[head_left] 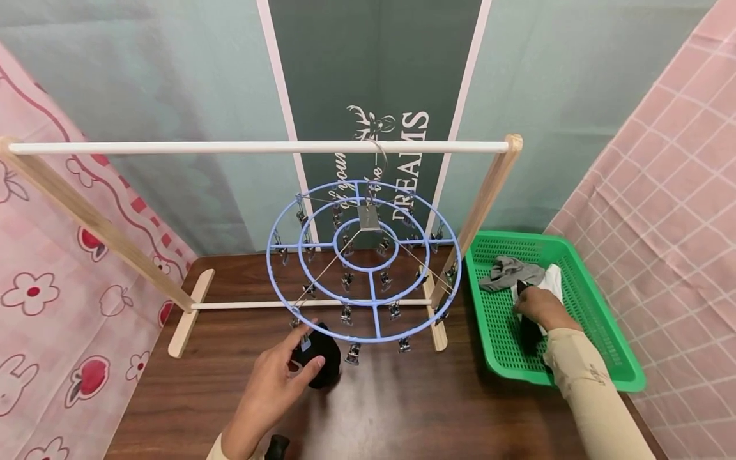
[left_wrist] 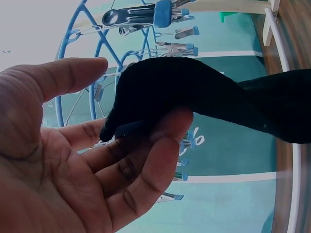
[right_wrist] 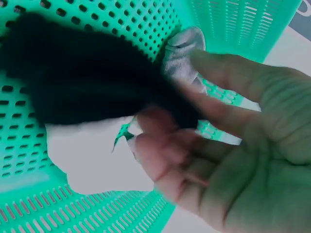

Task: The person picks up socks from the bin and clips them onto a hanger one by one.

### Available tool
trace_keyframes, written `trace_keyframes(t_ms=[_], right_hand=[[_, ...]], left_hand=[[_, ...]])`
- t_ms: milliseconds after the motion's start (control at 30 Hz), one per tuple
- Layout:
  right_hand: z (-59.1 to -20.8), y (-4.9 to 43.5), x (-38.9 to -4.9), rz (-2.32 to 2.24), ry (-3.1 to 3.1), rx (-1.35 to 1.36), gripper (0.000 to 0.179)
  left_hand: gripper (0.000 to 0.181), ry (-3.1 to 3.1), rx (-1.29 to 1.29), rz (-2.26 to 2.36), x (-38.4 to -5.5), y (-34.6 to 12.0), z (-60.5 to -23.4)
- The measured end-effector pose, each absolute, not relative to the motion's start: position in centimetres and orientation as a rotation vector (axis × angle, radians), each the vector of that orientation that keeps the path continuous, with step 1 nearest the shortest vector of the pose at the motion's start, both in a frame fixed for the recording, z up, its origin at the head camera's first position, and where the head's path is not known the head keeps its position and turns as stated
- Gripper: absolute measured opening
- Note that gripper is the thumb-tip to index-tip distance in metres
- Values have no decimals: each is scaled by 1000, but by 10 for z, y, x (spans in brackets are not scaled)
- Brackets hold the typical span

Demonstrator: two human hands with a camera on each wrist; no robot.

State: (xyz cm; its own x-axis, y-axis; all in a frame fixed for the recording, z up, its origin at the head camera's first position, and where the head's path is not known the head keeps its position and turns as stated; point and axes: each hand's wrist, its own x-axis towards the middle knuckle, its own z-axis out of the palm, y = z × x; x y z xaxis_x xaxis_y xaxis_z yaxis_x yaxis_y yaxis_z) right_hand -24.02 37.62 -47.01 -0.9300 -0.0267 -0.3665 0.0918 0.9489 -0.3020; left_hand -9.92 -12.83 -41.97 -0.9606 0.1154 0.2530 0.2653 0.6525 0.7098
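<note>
In the head view my left hand (head_left: 276, 377) is by the front left of a blue round clip hanger (head_left: 374, 305). Against its fingers hangs a black sock (head_left: 323, 358), under a clip of the outer ring. The left wrist view shows the fingers loosely bent behind this sock (left_wrist: 165, 92), the thumb standing apart from it. My right hand (head_left: 543, 306) reaches into a green basket (head_left: 612, 332) and pinches a second black sock (right_wrist: 87, 77) by one end, thumb partly hidden behind the cloth. White cloth (right_wrist: 97, 155) and a grey sock (right_wrist: 183, 56) lie beneath and beside it.
The hanger hooks onto the white rail (head_left: 230, 147) of a wooden stand (head_left: 483, 198) on a brown table (head_left: 402, 409). Several metal clips (head_left: 353, 353) dangle around its rings. Pink cloth walls (head_left: 678, 191) flank both sides, with a green curtain (head_left: 195, 76) behind.
</note>
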Motion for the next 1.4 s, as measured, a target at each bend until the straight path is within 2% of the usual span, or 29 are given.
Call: trace_keyframes(t_ms=[300,567,733,1100,1400], right_hand=[[-472,376,-237,-673,3000,-102,9],[-468,375,-241,-747,2941,-50,49],[-467,375,-241,-777,2932,-8,64],[-464,376,-240,-900,2943,9,57],[-460,376,-240,-882,2866,75,60]], left_hand=[[58,-2683,-311,-1242,-98,-128,-419],[60,-2687,-315,-1262,-98,-128,-419],[60,-2677,-332,-1265,-98,-128,-419],[62,-2695,-330,-1265,-100,-129,-419],[60,-2708,-313,-1282,-100,-129,-417]])
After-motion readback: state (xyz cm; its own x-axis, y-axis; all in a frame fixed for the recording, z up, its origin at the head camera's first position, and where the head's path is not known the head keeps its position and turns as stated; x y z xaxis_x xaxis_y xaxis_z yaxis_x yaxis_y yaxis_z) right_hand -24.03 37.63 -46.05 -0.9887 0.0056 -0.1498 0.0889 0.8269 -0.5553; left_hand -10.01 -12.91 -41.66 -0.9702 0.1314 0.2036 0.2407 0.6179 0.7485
